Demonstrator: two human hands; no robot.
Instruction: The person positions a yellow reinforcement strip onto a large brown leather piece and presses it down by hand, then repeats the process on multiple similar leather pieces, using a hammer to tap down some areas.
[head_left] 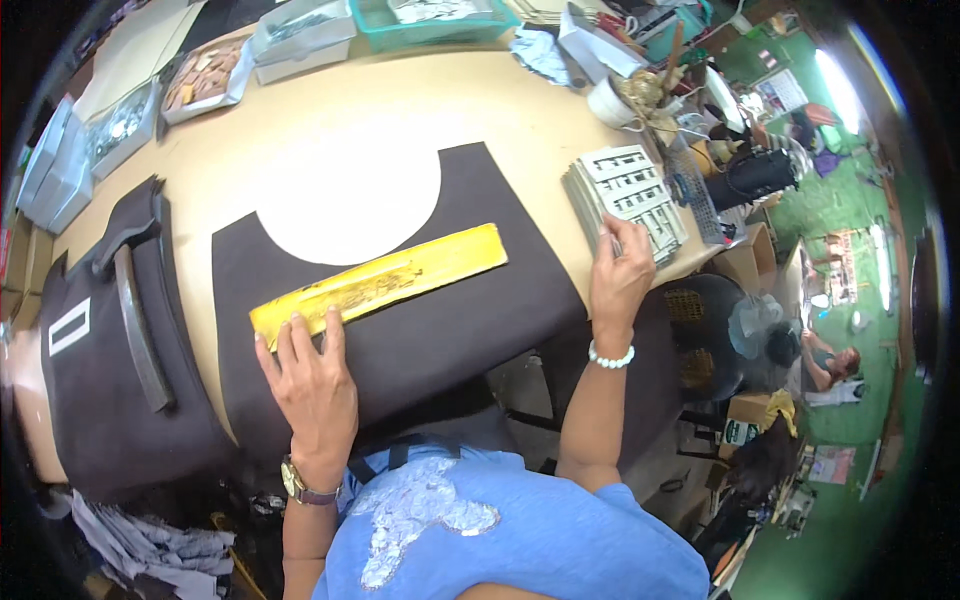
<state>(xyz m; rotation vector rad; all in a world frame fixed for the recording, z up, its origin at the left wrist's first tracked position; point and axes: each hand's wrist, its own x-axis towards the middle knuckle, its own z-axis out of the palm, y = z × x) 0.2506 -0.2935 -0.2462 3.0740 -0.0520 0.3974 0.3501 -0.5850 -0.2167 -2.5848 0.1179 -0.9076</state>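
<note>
My left hand (315, 390) lies with fingers apart on the lower left end of a long yellow bar (400, 272), which rests across a dark fabric piece (450, 340) with a curved cutout. My right hand (620, 270) is closed in a pinch at the near edge of a stack of pale printed pieces (625, 185); what is between its fingertips, a small thin item perhaps, is too small to name. At the left, a hammer (135, 320) with a dark head lies on folded dark fabric (100, 400) bearing a white rectangular outline.
Plastic trays (205, 85) of small parts line the back of the tan table (380, 90). A white cup (610, 105), tools and a metal basket (700, 200) crowd its right side. A dark chair (700, 350) stands right. Another person (830, 365) sits farther off.
</note>
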